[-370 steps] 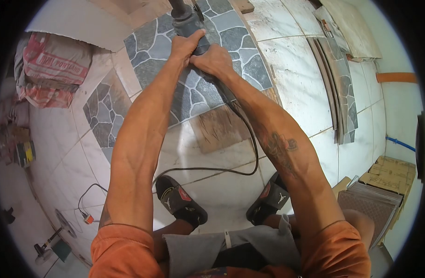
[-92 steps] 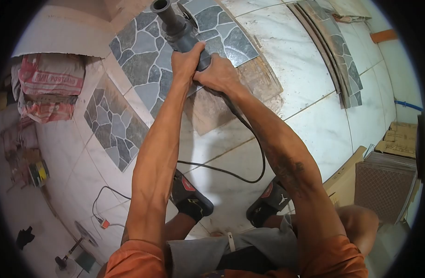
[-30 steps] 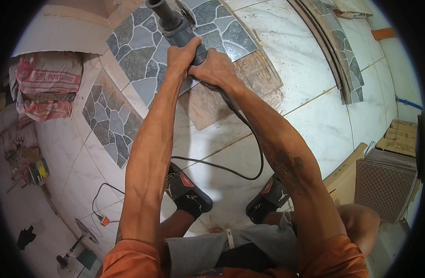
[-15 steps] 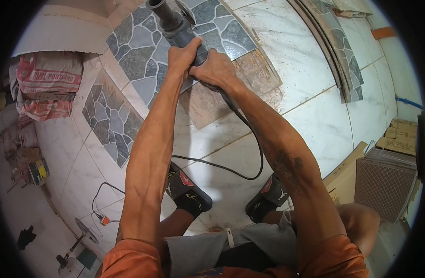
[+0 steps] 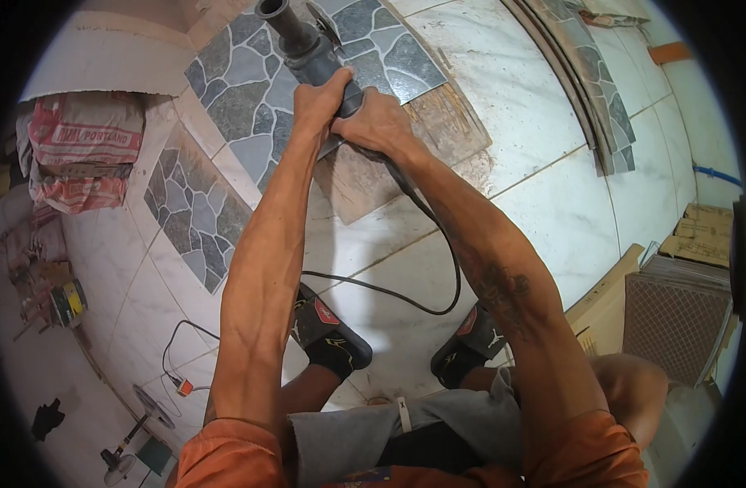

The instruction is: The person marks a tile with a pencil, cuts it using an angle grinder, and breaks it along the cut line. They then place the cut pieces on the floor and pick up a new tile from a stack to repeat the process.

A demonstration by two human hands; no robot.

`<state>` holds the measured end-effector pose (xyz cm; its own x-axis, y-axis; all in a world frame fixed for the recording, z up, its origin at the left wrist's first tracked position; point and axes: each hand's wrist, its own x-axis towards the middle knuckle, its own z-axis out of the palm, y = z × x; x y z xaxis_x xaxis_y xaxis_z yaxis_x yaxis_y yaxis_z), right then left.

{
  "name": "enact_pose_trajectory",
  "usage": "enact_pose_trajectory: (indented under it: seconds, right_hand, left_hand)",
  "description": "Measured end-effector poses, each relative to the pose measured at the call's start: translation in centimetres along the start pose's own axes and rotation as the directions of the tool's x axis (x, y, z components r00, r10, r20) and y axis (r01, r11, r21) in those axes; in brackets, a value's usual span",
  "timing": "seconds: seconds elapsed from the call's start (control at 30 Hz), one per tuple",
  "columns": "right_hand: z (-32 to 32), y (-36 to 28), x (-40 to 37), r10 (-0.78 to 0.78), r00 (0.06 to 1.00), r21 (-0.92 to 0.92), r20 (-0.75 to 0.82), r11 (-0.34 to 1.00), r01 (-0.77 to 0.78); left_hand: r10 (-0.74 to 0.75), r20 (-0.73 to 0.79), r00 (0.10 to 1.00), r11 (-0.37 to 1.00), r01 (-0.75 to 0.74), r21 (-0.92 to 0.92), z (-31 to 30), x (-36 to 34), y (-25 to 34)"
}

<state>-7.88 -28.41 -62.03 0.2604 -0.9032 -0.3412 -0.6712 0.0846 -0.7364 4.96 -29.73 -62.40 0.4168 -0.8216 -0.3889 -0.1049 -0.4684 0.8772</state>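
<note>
Clenches left hand [image 5: 320,96] and right hand [image 5: 377,124] grips round grey angle grinder [image 5: 306,47] at twelve o'clock, hiding most of its body.

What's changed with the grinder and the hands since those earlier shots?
Since twelve seconds ago the grinder has come back toward the near edge of the patterned tile, and more of the board shows. Left hand and right hand keep their grip on it.

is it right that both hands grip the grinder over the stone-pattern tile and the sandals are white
No: the head view shows black sandals with red marks. The rest holds: left hand and right hand both grip the grinder over the stone-pattern tile.
</note>
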Motion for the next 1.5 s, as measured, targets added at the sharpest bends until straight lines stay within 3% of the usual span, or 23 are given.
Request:
enact_pose_trajectory:
  seconds: [1.5]
  right_hand:
    - [-0.3,0.8,-2.0,0.009,1.0,-0.019,0.012,1.0,-0.009]
  left_hand:
    - [-0.01,-0.001,1.0,1.0,0.01,-0.002,0.7,-1.7,-1.0]
